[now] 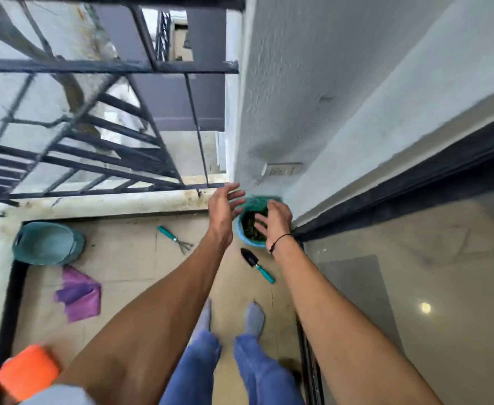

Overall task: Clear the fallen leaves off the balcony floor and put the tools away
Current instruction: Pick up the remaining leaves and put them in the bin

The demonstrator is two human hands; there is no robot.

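Note:
A teal bucket [241,233] holding dark leaves stands in the far corner of the balcony floor by the wall. Both my arms reach out over it. My left hand [225,207] hovers at the bucket's left rim, fingers straight and spread, holding nothing. My right hand [276,220] hangs above the leaves with relaxed fingers pointing down, a black band on its wrist, and it holds nothing. A small hand rake [175,239] with a teal handle lies on the tiles left of the bucket. A black trowel [256,264] with a teal handle lies just in front of it.
A teal tub [47,244] lies on its side at the left kerb, with a purple cloth [79,293] in front of it. An orange object [26,369] sits at bottom left. Dark railing [99,168] borders the far side; a glass sliding door [400,273] is on the right.

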